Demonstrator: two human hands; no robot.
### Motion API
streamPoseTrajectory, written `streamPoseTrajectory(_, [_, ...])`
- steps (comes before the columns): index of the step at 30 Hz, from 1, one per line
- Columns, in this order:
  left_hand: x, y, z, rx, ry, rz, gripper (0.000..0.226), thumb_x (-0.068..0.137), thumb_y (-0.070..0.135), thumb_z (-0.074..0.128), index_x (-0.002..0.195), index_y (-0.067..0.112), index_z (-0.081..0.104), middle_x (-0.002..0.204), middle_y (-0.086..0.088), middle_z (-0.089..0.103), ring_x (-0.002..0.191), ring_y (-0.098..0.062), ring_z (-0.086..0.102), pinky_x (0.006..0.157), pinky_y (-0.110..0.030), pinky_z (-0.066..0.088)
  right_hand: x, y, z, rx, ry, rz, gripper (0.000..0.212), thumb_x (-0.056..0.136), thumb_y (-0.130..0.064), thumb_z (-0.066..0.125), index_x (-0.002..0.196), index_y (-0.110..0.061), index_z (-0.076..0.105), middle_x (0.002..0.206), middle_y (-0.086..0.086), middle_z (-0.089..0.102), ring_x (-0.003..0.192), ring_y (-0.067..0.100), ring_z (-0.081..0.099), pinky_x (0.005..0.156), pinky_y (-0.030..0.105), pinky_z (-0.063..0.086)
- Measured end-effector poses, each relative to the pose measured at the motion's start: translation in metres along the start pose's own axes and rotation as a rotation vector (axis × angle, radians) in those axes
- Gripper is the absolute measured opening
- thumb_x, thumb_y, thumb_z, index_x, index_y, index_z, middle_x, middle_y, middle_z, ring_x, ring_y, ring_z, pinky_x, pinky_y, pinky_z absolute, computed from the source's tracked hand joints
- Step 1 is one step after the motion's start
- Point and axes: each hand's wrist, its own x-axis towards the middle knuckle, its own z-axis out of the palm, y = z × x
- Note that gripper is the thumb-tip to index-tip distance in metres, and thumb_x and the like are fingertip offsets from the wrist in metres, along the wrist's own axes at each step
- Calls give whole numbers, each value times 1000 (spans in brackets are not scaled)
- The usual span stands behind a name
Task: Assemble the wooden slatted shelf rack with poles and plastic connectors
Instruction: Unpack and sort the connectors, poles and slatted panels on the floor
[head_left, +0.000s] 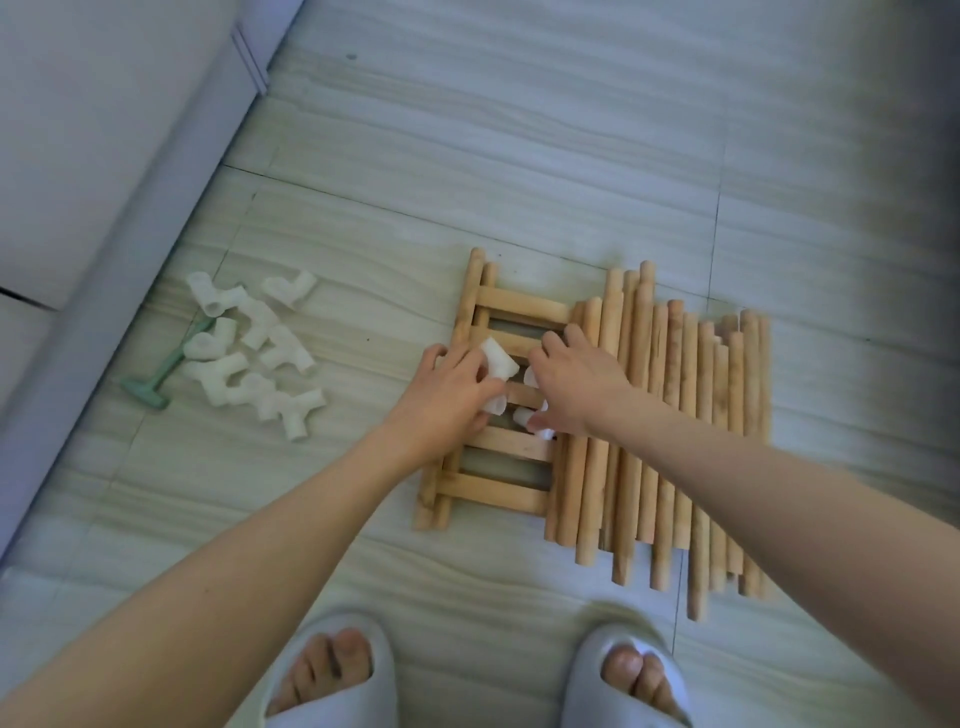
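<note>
Here, the slatted wooden shelf (498, 410) lies flat on the tiled floor (519, 156) beside round poles (665, 441); my left hand (457, 395) grips a white plastic connector (498, 358), my right hand (576, 384) curls over smaller connectors (540, 421).

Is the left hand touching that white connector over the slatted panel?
Touching. The head view shows the left hand gripping the white connector, fingers wrapped around it.

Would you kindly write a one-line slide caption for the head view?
Both hands, left hand and right hand, gather white plastic connectors off a wooden slatted panel beside loose poles.
</note>
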Motion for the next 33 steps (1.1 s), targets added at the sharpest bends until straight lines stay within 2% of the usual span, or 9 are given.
streamPoseTrajectory(4, [-4, 3, 2, -146, 91, -80, 25, 93, 29, 52, 116, 24, 61, 109, -3, 51, 115, -21, 41, 92, -32, 18, -6, 3, -2, 24, -29, -37, 77, 75, -46, 72, 134, -14, 34, 124, 5, 43, 115, 27, 37, 73, 30, 40])
streamPoseTrajectory(6, [-5, 6, 0, -281, 177, -143, 23, 92, 24, 56, 114, 21, 63, 108, -5, 54, 112, -24, 41, 86, -29, 20, -12, 5, -2, -3, 6, -102, 69, 80, -40, 68, 135, -17, 32, 126, 7, 39, 114, 28, 37, 71, 29, 39])
streamPoseTrajectory(11, [-17, 9, -18, -857, 298, -426, 11, 93, 22, 55, 100, 30, 55, 105, 0, 55, 94, -9, 48, 73, -4, 34, -17, 0, -7, -175, 16, -262, 44, 88, -32, 60, 128, -24, 45, 125, 9, 35, 111, 28, 33, 73, 32, 45])
streamPoseTrajectory(14, [-33, 6, -23, -993, 329, -529, 10, 92, 27, 56, 92, 35, 51, 97, 7, 58, 87, -12, 54, 69, -16, 41, -14, -8, -11, -332, -17, -303, 36, 92, -31, 55, 127, -23, 50, 125, 8, 37, 114, 28, 32, 73, 30, 38])
streamPoseTrajectory(17, [-50, 0, -24, -1074, 345, -589, 17, 90, 27, 60, 85, 37, 47, 85, 12, 55, 76, -13, 54, 63, -23, 44, -10, -12, -14, -428, -65, -312, 40, 92, -36, 54, 129, -20, 50, 128, 7, 38, 118, 28, 32, 73, 30, 36])
streamPoseTrajectory(21, [-63, -10, -25, -1133, 369, -696, 22, 88, 27, 62, 80, 31, 42, 86, -5, 56, 79, -21, 57, 67, -41, 48, -2, -10, -20, -456, -97, -385, 43, 94, -38, 50, 129, -13, 50, 126, 6, 44, 118, 25, 34, 82, 30, 43])
streamPoseTrajectory(25, [-71, -17, -25, -1178, 362, -793, 21, 89, 31, 59, 88, 36, 40, 90, -7, 64, 66, 3, 59, 61, -27, 45, 6, -10, -25, -445, -195, -367, 44, 91, -39, 55, 128, -14, 53, 130, 5, 44, 120, 24, 33, 88, 31, 43])
streamPoseTrajectory(30, [-82, -24, -21, -1221, 340, -839, 18, 89, 32, 59, 100, 39, 47, 82, 3, 68, 75, -1, 61, 62, -26, 44, 10, -17, -23, -545, -236, -363, 41, 89, -33, 58, 125, -13, 55, 131, 6, 43, 122, 26, 32, 91, 33, 39])
streamPoseTrajectory(33, [-88, -24, -19, -1242, 328, -855, 25, 91, 33, 57, 114, 33, 50, 80, 5, 69, 78, -7, 62, 59, -24, 45, 16, -13, -29, -472, -299, -344, 40, 90, -35, 56, 125, -17, 57, 131, 3, 42, 121, 24, 32, 91, 32, 40])
